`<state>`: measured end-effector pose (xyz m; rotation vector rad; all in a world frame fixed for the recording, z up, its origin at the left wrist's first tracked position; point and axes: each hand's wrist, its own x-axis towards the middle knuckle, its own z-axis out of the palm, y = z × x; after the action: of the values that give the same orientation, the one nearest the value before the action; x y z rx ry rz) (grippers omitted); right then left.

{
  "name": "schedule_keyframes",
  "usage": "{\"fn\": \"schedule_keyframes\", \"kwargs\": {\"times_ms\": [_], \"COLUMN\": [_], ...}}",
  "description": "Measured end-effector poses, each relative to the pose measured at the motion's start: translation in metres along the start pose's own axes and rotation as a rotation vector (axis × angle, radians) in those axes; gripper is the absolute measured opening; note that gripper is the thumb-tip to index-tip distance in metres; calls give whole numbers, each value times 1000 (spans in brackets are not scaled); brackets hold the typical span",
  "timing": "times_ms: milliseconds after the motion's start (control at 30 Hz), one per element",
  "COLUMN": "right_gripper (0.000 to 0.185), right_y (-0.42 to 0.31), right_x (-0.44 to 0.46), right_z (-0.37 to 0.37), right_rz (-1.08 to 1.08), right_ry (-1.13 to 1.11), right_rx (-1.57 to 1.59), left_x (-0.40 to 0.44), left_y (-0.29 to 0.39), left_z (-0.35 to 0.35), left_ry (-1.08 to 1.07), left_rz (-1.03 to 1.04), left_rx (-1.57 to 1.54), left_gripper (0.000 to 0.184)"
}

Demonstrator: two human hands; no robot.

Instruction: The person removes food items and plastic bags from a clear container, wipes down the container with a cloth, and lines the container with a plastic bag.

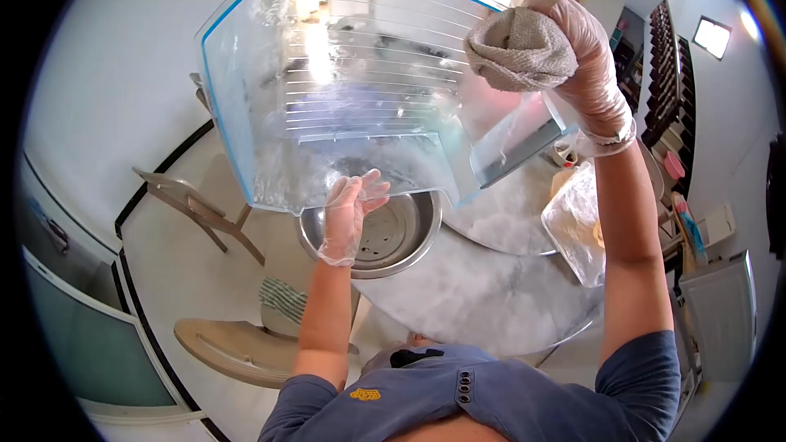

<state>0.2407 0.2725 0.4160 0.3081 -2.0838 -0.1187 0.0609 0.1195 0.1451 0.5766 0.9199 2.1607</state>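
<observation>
A large clear plastic fridge drawer [372,57] with a blue rim is held up in front of me, tilted, its surface wet or cloudy in patches. My left hand [354,211], in a thin clear glove, grips its lower edge. In my gloved right hand [583,53] is a bunched grey cloth [521,49], up at the drawer's top right corner. Part of the drawer's right side is hidden behind the cloth and hand. Beneath the drawer, a metal basin [426,241] stands at the table's edge, partly covered from view.
The round marbled table [491,295] carries a raised round top [499,221] and a clear plastic bag [573,225]. A wooden chair [237,352] with a green striped cloth [283,298] stands at left front. Another chair [192,200] is farther left.
</observation>
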Motion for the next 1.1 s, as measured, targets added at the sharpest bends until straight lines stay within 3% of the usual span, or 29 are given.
{"fn": "schedule_keyframes", "kwargs": {"times_ms": [167, 267, 433, 533, 567, 700, 900, 967, 1100], "right_gripper": [30, 34, 45, 52, 44, 32, 31, 31, 30], "right_y": [10, 18, 30, 24, 28, 11, 18, 28, 25], "right_x": [15, 17, 1, -30, -41, -44, -16, -15, -24], "right_z": [25, 46, 69, 84, 97, 134, 194, 213, 241], "right_rz": [-96, -9, -52, 154, 212, 610, 766, 797, 832], "right_ry": [-4, 1, 30, -18, -37, -427, -429, -257, -364], "right_rx": [-56, -134, -263, -242, -113, -70, -109, -116, -176], "left_x": [-6, -4, -3, -4, -3, -4, -1, -7, -16], "left_y": [1, -6, -6, -5, -5, -6, -20, -20, -20], "left_z": [-7, -15, -22, -21, -20, -16, -24, -17, -6], "left_ry": [151, 238, 341, 362, 369, 406, 428, 435, 403], "left_rz": [129, 197, 258, 266, 260, 257, 271, 264, 230], "left_rx": [-49, -68, -63, -81, -99, -142, -130, -122, -98], "left_gripper": [11, 11, 10, 11, 12, 13, 10, 9, 8]}}
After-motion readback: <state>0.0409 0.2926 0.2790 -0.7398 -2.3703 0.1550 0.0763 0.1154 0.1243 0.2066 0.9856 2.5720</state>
